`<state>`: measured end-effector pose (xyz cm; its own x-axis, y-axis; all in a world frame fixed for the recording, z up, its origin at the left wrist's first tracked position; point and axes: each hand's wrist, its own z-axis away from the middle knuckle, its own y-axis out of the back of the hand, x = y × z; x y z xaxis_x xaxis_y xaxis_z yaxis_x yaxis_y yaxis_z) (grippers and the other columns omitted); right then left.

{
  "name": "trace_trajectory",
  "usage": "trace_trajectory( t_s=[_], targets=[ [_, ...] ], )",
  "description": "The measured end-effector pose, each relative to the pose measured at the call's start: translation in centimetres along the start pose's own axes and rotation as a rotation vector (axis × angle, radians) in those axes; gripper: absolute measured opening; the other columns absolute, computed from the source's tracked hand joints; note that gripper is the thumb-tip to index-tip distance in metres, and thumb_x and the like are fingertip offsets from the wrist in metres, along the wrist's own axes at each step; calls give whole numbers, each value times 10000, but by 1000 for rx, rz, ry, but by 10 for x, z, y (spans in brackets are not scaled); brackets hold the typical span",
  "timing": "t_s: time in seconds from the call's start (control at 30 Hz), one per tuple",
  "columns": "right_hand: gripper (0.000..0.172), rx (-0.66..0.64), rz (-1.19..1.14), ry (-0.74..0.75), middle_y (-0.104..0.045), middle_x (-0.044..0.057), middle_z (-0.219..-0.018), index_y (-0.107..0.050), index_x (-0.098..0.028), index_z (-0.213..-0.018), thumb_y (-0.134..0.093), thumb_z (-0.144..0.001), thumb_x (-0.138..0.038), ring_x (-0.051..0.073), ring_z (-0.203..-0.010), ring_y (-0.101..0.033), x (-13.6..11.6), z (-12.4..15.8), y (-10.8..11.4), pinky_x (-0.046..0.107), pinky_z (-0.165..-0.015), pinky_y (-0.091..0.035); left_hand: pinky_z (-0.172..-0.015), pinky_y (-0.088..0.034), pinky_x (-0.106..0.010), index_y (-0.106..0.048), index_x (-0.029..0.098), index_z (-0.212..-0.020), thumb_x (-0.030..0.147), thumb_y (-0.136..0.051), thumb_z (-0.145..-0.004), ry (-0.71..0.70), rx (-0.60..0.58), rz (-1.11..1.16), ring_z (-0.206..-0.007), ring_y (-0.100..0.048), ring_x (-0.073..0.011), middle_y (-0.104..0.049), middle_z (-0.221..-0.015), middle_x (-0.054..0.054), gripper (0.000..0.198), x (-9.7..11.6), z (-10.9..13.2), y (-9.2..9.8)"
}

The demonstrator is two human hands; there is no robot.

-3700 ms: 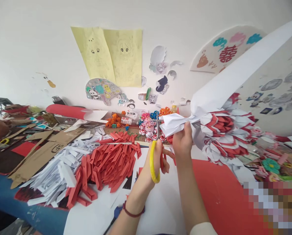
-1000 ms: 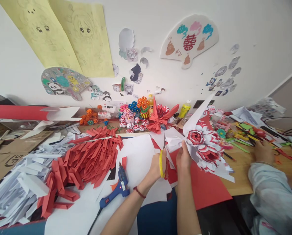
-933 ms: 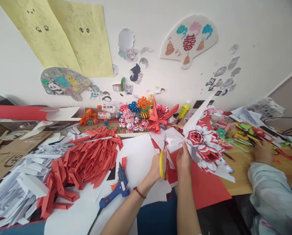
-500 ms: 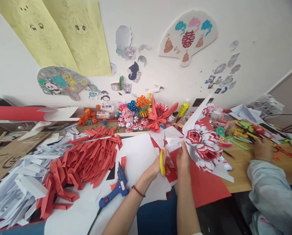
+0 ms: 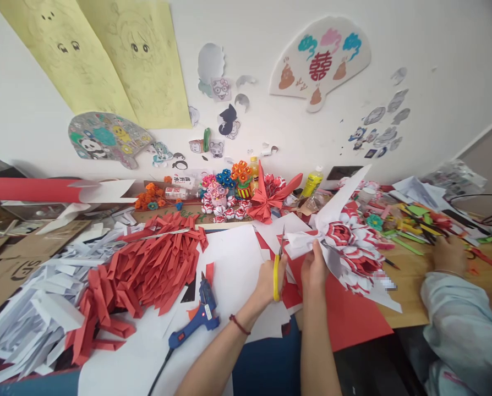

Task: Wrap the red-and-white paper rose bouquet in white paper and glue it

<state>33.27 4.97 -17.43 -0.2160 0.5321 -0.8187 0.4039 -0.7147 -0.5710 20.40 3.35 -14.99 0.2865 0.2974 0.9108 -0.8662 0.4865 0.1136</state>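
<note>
My left hand (image 5: 266, 281) grips yellow-handled scissors (image 5: 277, 268), blades pointing up at the white paper tail of a red-and-white paper flower (image 5: 349, 250). My right hand (image 5: 313, 269) is closed around the pinched white paper just behind the flower. Both hands hover over red (image 5: 345, 313) and white (image 5: 233, 264) paper sheets on the table.
A blue glue gun (image 5: 198, 319) lies near my left arm. Piles of folded red strips (image 5: 147, 269) and white strips (image 5: 27, 313) fill the left. Small paper flowers and bottles (image 5: 238, 190) line the wall. Another person's hand (image 5: 448, 254) and sleeve (image 5: 460, 324) work at the right.
Since the earliest frame the flower has come down from near my face to the table. In the last second both hands and the flower shifted slightly right; the scissors stay at the white paper.
</note>
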Motion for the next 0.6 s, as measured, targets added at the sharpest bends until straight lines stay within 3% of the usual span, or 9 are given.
trace_trajectory(
  t_s=[0.23, 0.33, 0.47, 0.6],
  targets=[
    [441, 48, 34, -5, -696, 1, -1202, -648, -244, -1111, -805, -713, -349, 213, -1256, -594, -5, 1, 1, 421, -1140, -445, -431, -429, -271, -479, 209, -591, 764, -223, -896, -32, 16, -102, -396, -551, -158, -500, -464, -6, 684, 8, 9, 6],
    [471, 65, -17, -13, -698, 4, -1205, -647, -226, -1125, -812, -702, -349, 208, -1274, -582, -7, -1, 3, 421, -1157, -420, -514, -461, -278, -491, 204, -562, 716, -164, -931, -66, 33, -235, -449, -593, -167, -562, -505, -36, 711, 5, 17, 11],
    [517, 52, -51, -8, -692, -2, -1225, -659, -221, -1140, -841, -665, -315, 204, -1275, -581, -17, -4, 9, 400, -1166, -410, -681, -461, -331, -549, 190, -593, 624, -386, -930, -119, 124, -461, -672, -681, -258, -669, -641, -114, 574, 3, 32, 22],
    [497, 73, -43, -77, -707, 6, -1191, -683, -213, -1075, -875, -624, -296, 226, -1229, -614, -34, -8, 9, 420, -1139, -444, -710, -430, -384, -653, 142, -761, 468, -477, -920, -121, 239, -663, -869, -685, -366, -716, -861, -224, 403, 6, 44, 33]
  ],
)
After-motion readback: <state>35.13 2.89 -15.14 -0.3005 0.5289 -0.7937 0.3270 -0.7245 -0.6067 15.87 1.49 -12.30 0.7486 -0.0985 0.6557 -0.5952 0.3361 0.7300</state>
